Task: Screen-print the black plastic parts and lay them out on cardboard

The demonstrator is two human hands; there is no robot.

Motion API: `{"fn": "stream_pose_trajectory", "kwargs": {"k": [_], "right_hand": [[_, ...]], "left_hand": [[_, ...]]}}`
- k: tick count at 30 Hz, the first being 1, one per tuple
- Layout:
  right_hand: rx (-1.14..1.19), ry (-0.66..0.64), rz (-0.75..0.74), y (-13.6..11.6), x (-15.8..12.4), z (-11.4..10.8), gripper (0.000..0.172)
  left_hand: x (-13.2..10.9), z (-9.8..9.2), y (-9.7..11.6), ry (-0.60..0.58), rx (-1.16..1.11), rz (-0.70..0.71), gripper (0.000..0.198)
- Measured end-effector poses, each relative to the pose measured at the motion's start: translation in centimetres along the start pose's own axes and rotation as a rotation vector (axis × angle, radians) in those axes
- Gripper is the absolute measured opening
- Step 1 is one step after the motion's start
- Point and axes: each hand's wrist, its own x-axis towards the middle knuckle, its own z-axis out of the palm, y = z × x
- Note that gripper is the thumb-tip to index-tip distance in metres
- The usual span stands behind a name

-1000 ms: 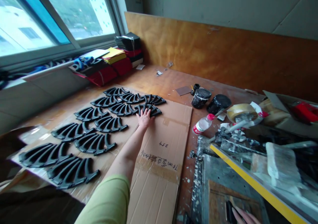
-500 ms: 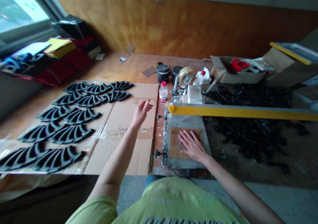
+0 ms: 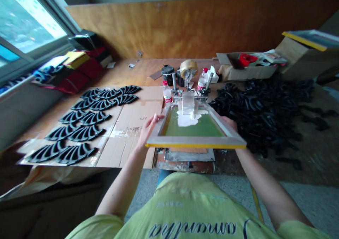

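Observation:
A screen printing frame [image 3: 196,142] with green mesh is tilted above the printing base [image 3: 192,156], its near edge raised. White ink [image 3: 188,120] lies on the mesh below a pale block-like scraper [image 3: 188,103]. My left hand [image 3: 148,129] grips the frame's left side, fingers partly hidden by its edge. On the right side, my right hand [image 3: 230,122] holds the frame, most of its fingers out of sight behind it. Part of a brown board [image 3: 188,150] shows on the base under the frame.
Black fan-shaped parts [image 3: 82,152] lie in rows on flattened cardboard [image 3: 132,126] at left. A heap of black parts [image 3: 254,108] covers the right side. Bottles [image 3: 167,92], a tape roll [image 3: 188,69] and a black jar [image 3: 167,75] stand behind the frame. An open carton [image 3: 249,72] sits back right.
My right hand has left the brown board and my left hand has come off the space above the cardboard; both now hold the frame. The frame has swung into full view above the base.

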Motion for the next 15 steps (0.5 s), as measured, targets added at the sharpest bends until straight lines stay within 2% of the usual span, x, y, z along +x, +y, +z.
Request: {"fn": "stream_pose_trajectory", "kwargs": {"k": [1,3,5,7,10,13,15], "right_hand": [[0.006,0.032,0.005,-0.4,0.9,-0.3,0.034],[0.017,0.06,-0.093,-2.5,2.4,0.1,0.038],[-0.025,0.049,-0.263,-5.7,3.3,1.4,0.051],[-0.138,-0.015,-0.408,-8.9,3.9,3.2,0.059],[-0.328,-0.182,-0.486,-11.5,4.1,5.6,0.041],[-0.423,-0.366,-0.471,-11.5,3.1,6.9,0.02],[-0.462,-0.435,-0.483,-11.0,1.4,7.1,0.01]], "left_hand": [[-0.9,-0.4,-1.3,-0.014,0.027,-0.075,0.051],[-2.3,-0.9,-4.5,-0.031,0.068,-0.192,0.063],[-2.9,-1.0,-7.9,-0.032,0.089,-0.236,0.082],[-2.8,-1.0,-11.0,-0.034,0.123,-0.241,0.09],[-2.2,-1.0,-13.9,-0.009,0.183,-0.215,0.082],[-1.9,-1.1,-14.7,0.001,0.216,-0.221,0.077],[-1.9,-1.1,-14.7,-0.012,0.207,-0.244,0.077]]}}
